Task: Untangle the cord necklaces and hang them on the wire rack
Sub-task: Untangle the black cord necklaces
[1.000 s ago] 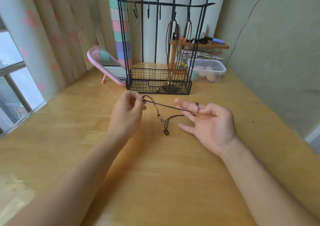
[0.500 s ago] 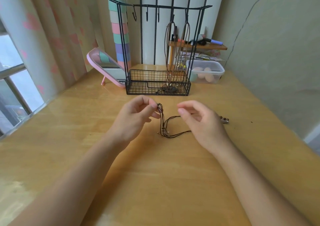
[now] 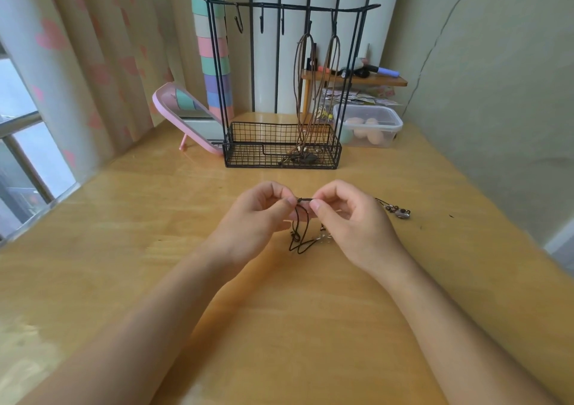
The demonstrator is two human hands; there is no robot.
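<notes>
Left hand point(image 3: 261, 215) and right hand point(image 3: 348, 215) pinch a dark cord necklace point(image 3: 299, 233) between them above the table point(image 3: 310, 327); wire rack point(image 3: 281, 143) stands beyond.

Left hand point(image 3: 257, 218), right hand point(image 3: 352, 223): fingers point(image 3: 316, 207) together

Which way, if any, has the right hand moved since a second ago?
Yes: the right hand shifted left, now below the wire rack's right end, pinching the cord.
</notes>
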